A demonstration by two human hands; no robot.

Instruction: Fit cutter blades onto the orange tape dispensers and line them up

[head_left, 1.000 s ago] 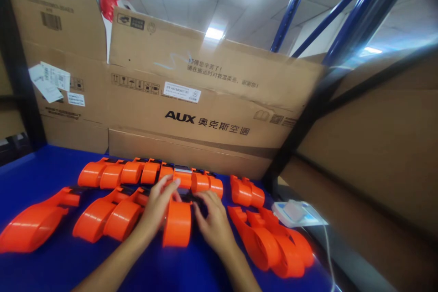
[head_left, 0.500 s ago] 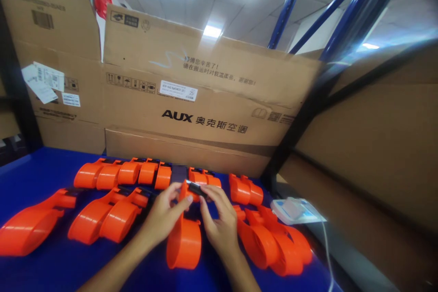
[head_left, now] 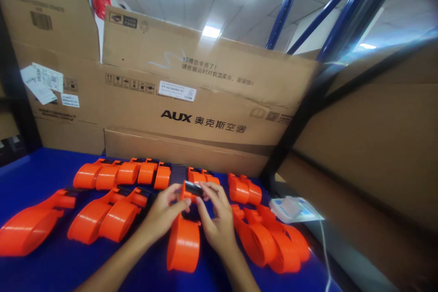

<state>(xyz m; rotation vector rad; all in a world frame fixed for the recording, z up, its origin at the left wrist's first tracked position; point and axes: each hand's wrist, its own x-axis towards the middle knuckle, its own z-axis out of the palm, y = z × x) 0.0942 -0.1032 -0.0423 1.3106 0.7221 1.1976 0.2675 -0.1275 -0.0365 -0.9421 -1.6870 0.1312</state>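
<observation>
My left hand [head_left: 169, 210] is closed around the neck of an orange plastic part [head_left: 184, 246], its thumb and fingers pinching near the top end. The part has a wide, rounded loop that hangs down toward me between my forearms. Across its top end lies a small black strip [head_left: 193, 188] with a pale, shiny edge. Fingers of my right hand [head_left: 217, 212] are bent in at the strip's right end, with the thumb just below. My palms hide some of the neck.
Several similar orange parts with dark ends stand in a back row [head_left: 128, 173], at front left [head_left: 102, 219] and at right [head_left: 273, 242] on the blue surface [head_left: 137, 267]. A white device with a cable [head_left: 296, 210] lies at right. Cardboard [head_left: 205, 141] walls the back.
My right fingers have shifted slightly on the black strip, and more of its dark face shows. My left hand keeps its hold on the orange part. The view has moved very little.
</observation>
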